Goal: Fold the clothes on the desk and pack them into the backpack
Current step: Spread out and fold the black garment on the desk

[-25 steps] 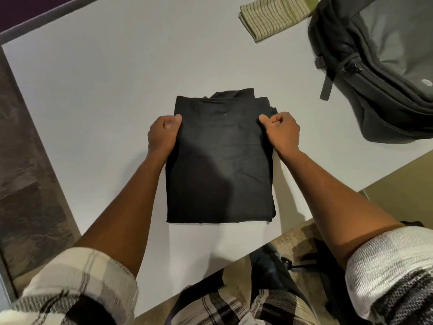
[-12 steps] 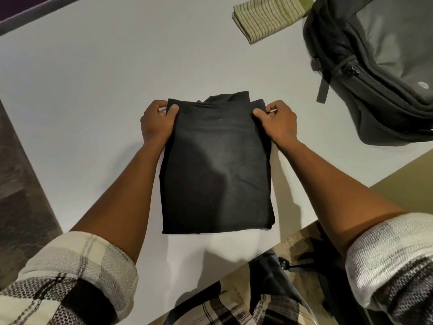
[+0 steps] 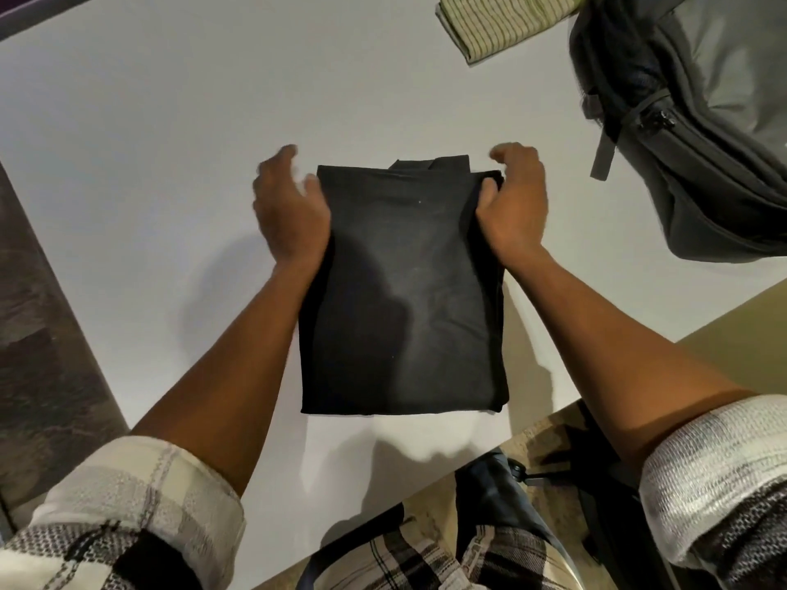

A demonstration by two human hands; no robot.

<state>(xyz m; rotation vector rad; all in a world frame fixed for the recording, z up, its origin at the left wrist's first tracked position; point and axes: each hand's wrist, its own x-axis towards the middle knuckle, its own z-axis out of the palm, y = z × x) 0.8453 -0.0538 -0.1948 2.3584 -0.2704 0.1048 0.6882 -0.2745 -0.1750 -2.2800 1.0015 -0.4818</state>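
A black garment (image 3: 404,291), folded into a tall rectangle, lies flat on the white desk (image 3: 149,142) in front of me. My left hand (image 3: 289,206) is at its upper left edge, blurred, with the fingers lifted and spread and the thumb beside the cloth. At the upper right edge is my right hand (image 3: 515,202); its thumb touches the cloth and its loosely curved fingers are raised off the corner. The dark grey backpack (image 3: 702,142) lies at the desk's upper right, about a hand's width from my right hand.
A folded green striped cloth (image 3: 502,23) lies at the far edge, just left of the backpack. The desk's near edge runs diagonally at the lower right, with my legs and a chair below it. Dark floor borders the desk on the left.
Both hands pinched the garment's top corners before; now their fingers have lifted off the corners and the hands sit slightly lower along the side edges. The garment stays flat.
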